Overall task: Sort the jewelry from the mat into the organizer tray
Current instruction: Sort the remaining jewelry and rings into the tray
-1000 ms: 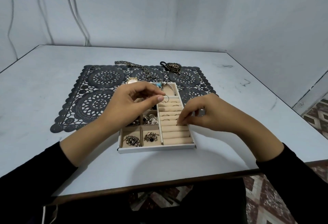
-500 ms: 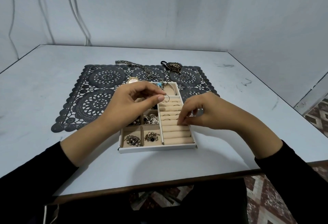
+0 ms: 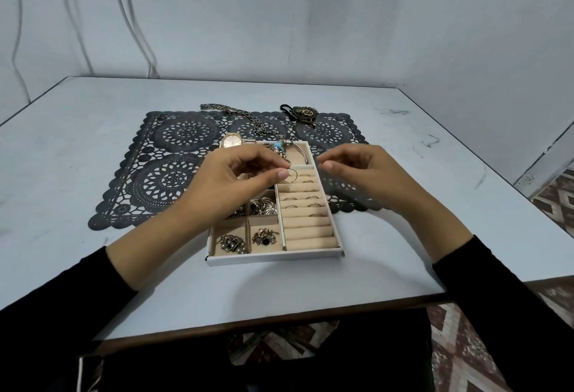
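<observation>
Head view | left hand (image 3: 239, 180) pinches thin ring (image 3: 291, 176) above organizer tray (image 3: 273, 259) far ring rolls, likely to slot it in | right hand (image 3: 357, 171) loose, empty (probably ready to steady), over tray's far-right corner | watch (image 3: 231, 141) on mat (image 3: 161, 180) just beyond tray

Left hand (image 3: 237, 180) pinched, right hand (image 3: 357, 174) slack

The mat (image 3: 174, 174) is patterned in black lacework of round medallions. The organizer tray (image 3: 273, 260) is finished white outside and lined in beige. The bench (image 3: 93, 252) is coloured pale blue-grey. A gold-toned ring (image 3: 297, 175), a gold watch (image 3: 232, 142) and black sleeves (image 3: 62, 304) are seen; the floor (image 3: 466, 351) is tiled in brown-and-cream diamonds.
</observation>
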